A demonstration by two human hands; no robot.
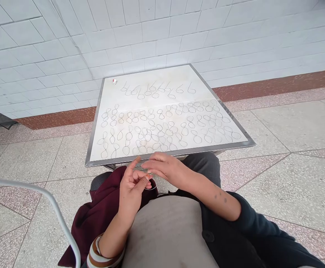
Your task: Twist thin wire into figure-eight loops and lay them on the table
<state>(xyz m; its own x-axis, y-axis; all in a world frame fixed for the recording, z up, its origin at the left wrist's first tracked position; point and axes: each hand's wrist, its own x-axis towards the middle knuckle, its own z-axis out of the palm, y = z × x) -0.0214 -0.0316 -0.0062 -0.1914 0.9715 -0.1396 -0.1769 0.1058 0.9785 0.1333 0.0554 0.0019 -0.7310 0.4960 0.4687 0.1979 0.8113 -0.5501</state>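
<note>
My left hand [133, 186] is closed in front of my belly, thumb and fingers pinching a thin wire [152, 188]. The wire curves in a loop below the fingertips, and a short end shows above the thumb. My right hand [165, 167] reaches over from the right, its fingers stretched out and its thumb a little apart, close by that short end. Whether the thumb touches the wire cannot be made out. Just beyond both hands lie several wire pieces bent into figure-eight shapes [160, 113] on the white tabletop.
The white table [148, 104] has a grey metal edge [179, 152] and stands against a tiled wall [157, 26]. Farther back on it lie wires with one loop and a straight tail [191, 89], and a small red-and-white object [115, 81]. A grey curved tube [53, 204] rises at left.
</note>
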